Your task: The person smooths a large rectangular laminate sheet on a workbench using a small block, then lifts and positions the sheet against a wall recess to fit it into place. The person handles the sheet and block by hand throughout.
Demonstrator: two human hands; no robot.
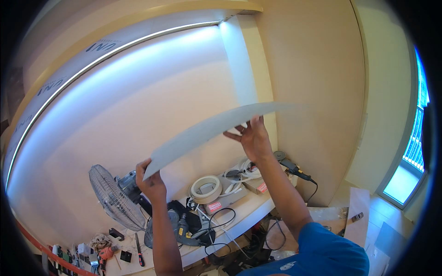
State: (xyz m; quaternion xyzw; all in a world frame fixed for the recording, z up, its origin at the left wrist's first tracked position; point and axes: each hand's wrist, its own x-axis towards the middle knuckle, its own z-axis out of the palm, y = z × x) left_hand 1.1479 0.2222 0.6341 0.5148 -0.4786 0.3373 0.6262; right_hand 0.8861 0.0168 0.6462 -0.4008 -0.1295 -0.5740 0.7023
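Observation:
A long, thin, pale grey strip of sheet is raised in front of me, bowed along its length and running up to the right. At its lower left end my left hand is closed on the corner. My right hand grips the lower edge further along, with some fingers spread below the sheet. Beyond the right hand the strip narrows to a blurred tip against the wall corner. Part of each hand's fingers is hidden behind the sheet.
Below, a white shelf carries a fan, a roll of edging tape, coiled white cable, an angle grinder, a handsaw and an orange drill. A light strip runs above the wall panel. Boards lie at lower right.

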